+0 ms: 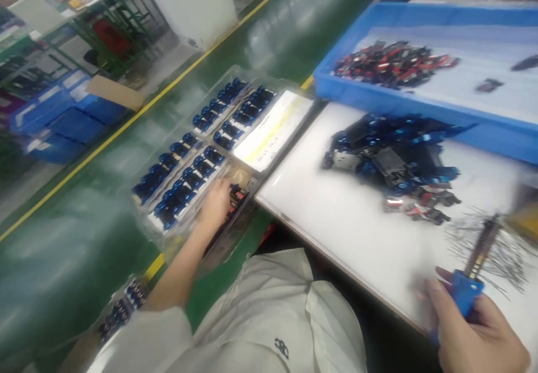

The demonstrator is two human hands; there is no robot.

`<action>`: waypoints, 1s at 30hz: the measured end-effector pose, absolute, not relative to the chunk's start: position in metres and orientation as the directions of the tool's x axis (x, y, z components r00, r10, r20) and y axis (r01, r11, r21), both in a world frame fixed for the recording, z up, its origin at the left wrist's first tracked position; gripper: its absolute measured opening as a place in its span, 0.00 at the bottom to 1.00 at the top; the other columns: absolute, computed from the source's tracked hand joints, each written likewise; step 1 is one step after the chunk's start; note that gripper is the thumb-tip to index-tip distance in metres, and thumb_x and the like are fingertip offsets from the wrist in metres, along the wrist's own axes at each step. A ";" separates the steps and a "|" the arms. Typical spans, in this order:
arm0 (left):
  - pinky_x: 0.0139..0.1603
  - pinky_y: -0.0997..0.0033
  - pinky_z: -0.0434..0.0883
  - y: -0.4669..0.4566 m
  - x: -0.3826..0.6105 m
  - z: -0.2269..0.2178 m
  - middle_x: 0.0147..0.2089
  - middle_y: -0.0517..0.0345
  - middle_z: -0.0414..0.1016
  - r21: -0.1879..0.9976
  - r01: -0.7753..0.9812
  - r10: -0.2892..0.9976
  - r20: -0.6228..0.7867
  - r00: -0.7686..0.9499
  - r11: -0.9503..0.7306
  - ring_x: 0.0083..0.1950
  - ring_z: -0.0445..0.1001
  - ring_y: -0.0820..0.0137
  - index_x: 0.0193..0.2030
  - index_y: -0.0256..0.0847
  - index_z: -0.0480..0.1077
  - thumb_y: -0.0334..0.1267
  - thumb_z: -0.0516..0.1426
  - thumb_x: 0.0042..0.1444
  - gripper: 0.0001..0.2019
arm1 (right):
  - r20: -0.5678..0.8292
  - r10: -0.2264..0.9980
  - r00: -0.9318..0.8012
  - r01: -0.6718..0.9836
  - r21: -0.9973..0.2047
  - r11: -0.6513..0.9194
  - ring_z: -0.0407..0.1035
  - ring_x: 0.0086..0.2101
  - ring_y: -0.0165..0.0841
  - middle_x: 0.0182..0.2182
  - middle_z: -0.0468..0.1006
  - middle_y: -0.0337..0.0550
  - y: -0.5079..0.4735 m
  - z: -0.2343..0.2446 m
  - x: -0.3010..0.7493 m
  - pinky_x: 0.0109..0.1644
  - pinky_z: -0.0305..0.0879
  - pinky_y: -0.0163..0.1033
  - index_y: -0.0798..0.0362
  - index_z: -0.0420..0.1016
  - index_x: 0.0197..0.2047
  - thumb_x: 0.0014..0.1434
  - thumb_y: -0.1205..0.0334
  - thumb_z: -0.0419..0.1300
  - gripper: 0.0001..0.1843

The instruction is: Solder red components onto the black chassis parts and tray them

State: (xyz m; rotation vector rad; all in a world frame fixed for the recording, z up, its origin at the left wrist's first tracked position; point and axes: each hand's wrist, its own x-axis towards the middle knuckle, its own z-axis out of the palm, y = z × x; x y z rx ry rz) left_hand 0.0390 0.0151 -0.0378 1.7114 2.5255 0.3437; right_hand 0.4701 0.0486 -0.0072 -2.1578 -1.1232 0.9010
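My left hand reaches into the near corner of a clear plastic tray, its fingers bent together beside small black-and-red parts. What those fingers hold, if anything, is hidden. Rows of blue-and-black parts fill other sections of this tray. Over the white tabletop, my right hand is closed around a blue-handled tool with a long dark metal end; blur hides its exact kind. Below that tool's tip lies a tangle of thin wire-like pieces.
A pile of black-and-blue parts lies on the table, with red-and-grey parts before it. Behind stands a blue bin holding red-and-black parts. A printed sheet rests on the tray. More parts sit at lower left.
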 end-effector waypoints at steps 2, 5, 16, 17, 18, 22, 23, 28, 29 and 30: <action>0.59 0.56 0.71 0.027 0.050 -0.014 0.52 0.42 0.76 0.232 0.927 0.906 0.240 -0.347 0.294 0.55 0.75 0.58 0.55 0.34 0.71 0.34 0.48 0.65 0.16 | -0.357 0.798 0.486 0.439 -0.690 -0.576 0.64 0.22 0.35 0.23 0.76 0.41 0.054 -0.001 0.465 0.24 0.58 0.40 0.53 0.79 0.48 0.46 0.42 0.66 0.30; 0.58 0.62 0.72 0.058 0.081 0.013 0.50 0.48 0.78 0.316 0.933 0.883 0.369 -0.290 0.174 0.53 0.76 0.62 0.54 0.38 0.72 0.36 0.50 0.65 0.15 | -0.371 0.788 0.491 0.375 -0.726 -0.576 0.68 0.24 0.36 0.23 0.77 0.40 0.058 -0.002 0.463 0.26 0.61 0.39 0.55 0.79 0.48 0.44 0.42 0.66 0.33; 0.65 0.51 0.67 0.172 0.202 0.002 0.65 0.44 0.68 0.355 0.904 0.953 0.268 0.144 -0.236 0.66 0.65 0.54 0.61 0.40 0.67 0.27 0.58 0.59 0.22 | -0.339 0.852 0.398 0.304 -0.828 -0.472 0.72 0.29 0.40 0.25 0.77 0.40 0.055 -0.022 0.473 0.35 0.68 0.41 0.56 0.78 0.46 0.44 0.34 0.65 0.36; 0.63 0.51 0.68 0.174 0.203 0.000 0.64 0.45 0.69 0.320 0.912 0.948 0.267 0.173 -0.257 0.65 0.66 0.54 0.60 0.41 0.69 0.24 0.55 0.59 0.22 | -0.320 0.860 0.399 0.310 -0.835 -0.454 0.72 0.28 0.39 0.24 0.76 0.39 0.055 -0.021 0.471 0.37 0.68 0.42 0.56 0.78 0.45 0.45 0.34 0.64 0.35; 0.61 0.53 0.69 0.176 0.203 -0.001 0.64 0.45 0.70 0.287 0.919 0.943 0.269 0.195 -0.272 0.63 0.68 0.55 0.59 0.42 0.70 0.22 0.53 0.59 0.22 | -0.299 0.866 0.402 0.316 -0.842 -0.437 0.71 0.28 0.38 0.23 0.76 0.38 0.055 -0.019 0.469 0.39 0.68 0.42 0.55 0.79 0.44 0.46 0.33 0.64 0.35; 0.52 0.59 0.73 0.176 0.199 0.001 0.60 0.47 0.74 0.169 0.932 0.916 0.305 0.261 -0.321 0.56 0.73 0.58 0.57 0.42 0.71 0.21 0.48 0.61 0.22 | -0.253 0.874 0.415 0.309 -0.864 -0.397 0.70 0.29 0.37 0.24 0.76 0.37 0.055 -0.014 0.460 0.40 0.66 0.42 0.53 0.79 0.45 0.50 0.34 0.62 0.32; 0.50 0.59 0.73 0.175 0.198 0.003 0.59 0.47 0.74 0.138 0.933 0.908 0.313 0.278 -0.333 0.55 0.73 0.58 0.56 0.43 0.72 0.22 0.48 0.62 0.21 | -0.251 0.873 0.418 0.299 -0.870 -0.393 0.69 0.28 0.37 0.25 0.76 0.37 0.055 -0.014 0.459 0.40 0.66 0.42 0.53 0.79 0.45 0.50 0.33 0.62 0.32; 0.44 0.60 0.68 0.172 0.199 0.013 0.53 0.48 0.78 0.036 0.928 0.884 0.319 0.341 -0.371 0.47 0.74 0.59 0.50 0.43 0.75 0.25 0.50 0.63 0.16 | -0.241 0.872 0.426 0.257 -0.892 -0.372 0.69 0.29 0.37 0.26 0.76 0.38 0.056 -0.016 0.457 0.38 0.65 0.41 0.53 0.79 0.44 0.49 0.34 0.62 0.32; 0.42 0.59 0.67 0.172 0.200 0.016 0.50 0.48 0.79 0.035 0.929 0.885 0.319 0.339 -0.369 0.46 0.74 0.59 0.48 0.43 0.75 0.26 0.51 0.63 0.15 | -0.240 0.873 0.424 0.256 -0.893 -0.370 0.69 0.29 0.36 0.26 0.76 0.38 0.056 -0.016 0.457 0.38 0.65 0.41 0.54 0.79 0.44 0.49 0.34 0.62 0.32; 0.41 0.59 0.66 0.171 0.200 0.019 0.47 0.48 0.80 0.039 0.930 0.886 0.319 0.336 -0.366 0.45 0.74 0.59 0.46 0.43 0.76 0.27 0.51 0.64 0.13 | -0.240 0.873 0.424 0.258 -0.892 -0.370 0.68 0.29 0.36 0.25 0.76 0.38 0.056 -0.016 0.457 0.37 0.65 0.40 0.54 0.79 0.43 0.49 0.35 0.63 0.31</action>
